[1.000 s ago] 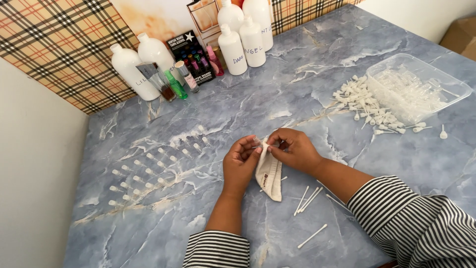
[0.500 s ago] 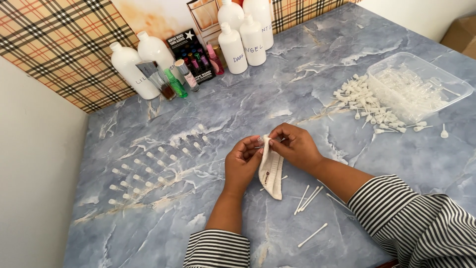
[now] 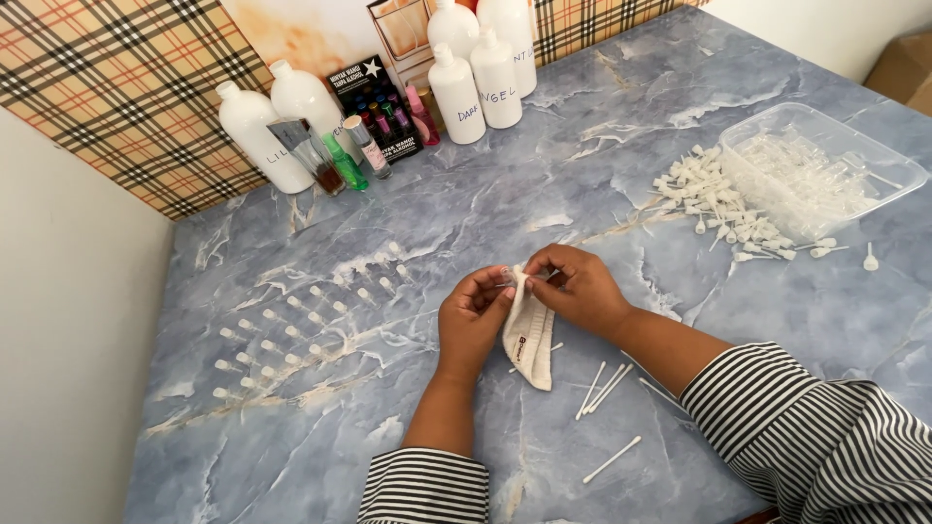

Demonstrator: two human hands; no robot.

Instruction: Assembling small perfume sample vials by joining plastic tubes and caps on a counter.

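**Cloth pinched between two hands at mid-table**

Both hands together near the middle of the blue marbled table point(image 3: 621, 146), striped sleeves trailing toward the near edge. Left hand point(image 3: 473, 315) with fingers curled narrow, tips pinching the upper edge of a small cream cloth point(image 3: 529, 335). Right hand point(image 3: 580, 289) closed on the same top edge from the other side — cloth hanging limp between the two, its lower end resting on the tabletop. Something small and thin possibly caught at the pinch, too hidden by fingertips to tell.

Just right of the cloth, toward the near edge: a few white swab sticks point(image 3: 602, 386) lying loose, one more apart and nearer the edge. Toward the left edge: rows of small clear vials point(image 3: 291, 330) standing upright, spaced apart. Near the right edge: a clear plastic tray point(image 3: 903, 180) holding transparent pieces, with a heap of small white sprayer caps point(image 3: 714, 209) spilled just beside its left wall. Along the far edge, against the checked wall: white bottles point(image 3: 282, 121) in two clusters, a black box of coloured vials point(image 3: 383, 107) between them, plus small glass bottles — one green, one with dark liquid.
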